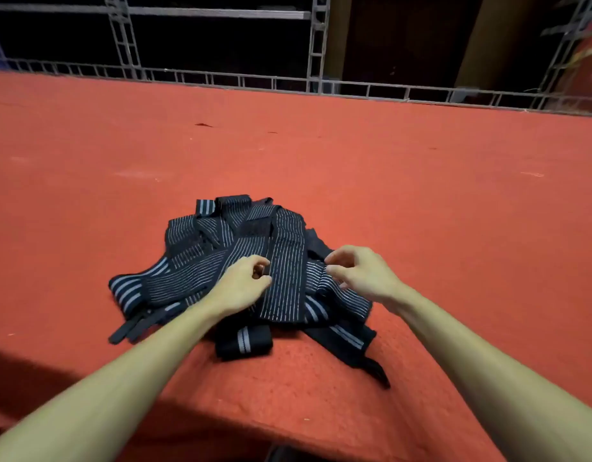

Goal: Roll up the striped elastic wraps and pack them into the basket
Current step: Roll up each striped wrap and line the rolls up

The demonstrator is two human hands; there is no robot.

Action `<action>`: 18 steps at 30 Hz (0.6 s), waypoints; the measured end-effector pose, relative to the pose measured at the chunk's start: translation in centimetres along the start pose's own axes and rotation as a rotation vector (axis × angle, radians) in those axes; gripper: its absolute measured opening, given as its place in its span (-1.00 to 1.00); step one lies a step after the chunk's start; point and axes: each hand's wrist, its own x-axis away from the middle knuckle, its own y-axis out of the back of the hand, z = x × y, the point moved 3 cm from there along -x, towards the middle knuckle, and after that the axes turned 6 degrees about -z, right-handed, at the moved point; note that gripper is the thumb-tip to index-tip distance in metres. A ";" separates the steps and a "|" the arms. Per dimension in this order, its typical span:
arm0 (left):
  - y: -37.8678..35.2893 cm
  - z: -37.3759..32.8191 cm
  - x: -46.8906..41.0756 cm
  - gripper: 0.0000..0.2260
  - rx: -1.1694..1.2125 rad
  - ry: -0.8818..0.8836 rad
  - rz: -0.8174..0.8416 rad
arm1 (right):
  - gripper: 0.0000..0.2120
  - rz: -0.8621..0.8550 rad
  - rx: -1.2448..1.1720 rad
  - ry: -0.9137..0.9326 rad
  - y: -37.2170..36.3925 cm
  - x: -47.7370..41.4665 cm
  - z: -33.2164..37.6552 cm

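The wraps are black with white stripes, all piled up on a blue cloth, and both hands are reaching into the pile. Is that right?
Not quite. The cloth under the pile is red-orange, not blue, as the head view shows. The rest holds: the wraps are black with white stripes, lying in a loose pile, and the left hand and right hand both reach into it.

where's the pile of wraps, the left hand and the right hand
pile of striped wraps [221,248], head view, on a pinstriped band near the top of the heap
left hand [243,288], head view, on the back of the hand
right hand [364,273], head view, on the back of the hand
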 end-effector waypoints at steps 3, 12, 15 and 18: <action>-1.4 0.2 -2.3 -0.58 0.040 0.053 -0.057 | -0.89 -0.020 -0.125 -0.110 -1.9 -3.3 -1.5; -2.3 -1.3 -4.7 -0.89 0.616 0.312 0.000 | -0.53 0.009 -0.374 -0.348 -5.6 -8.2 -1.4; -1.2 -3.3 -4.4 -0.87 0.839 0.299 0.093 | -0.58 -0.086 -0.571 -0.412 -4.5 -8.6 -0.7; -0.5 -5.4 -3.9 -0.81 0.883 0.226 0.120 | -0.69 -0.137 -0.744 -0.404 -1.8 -8.0 0.5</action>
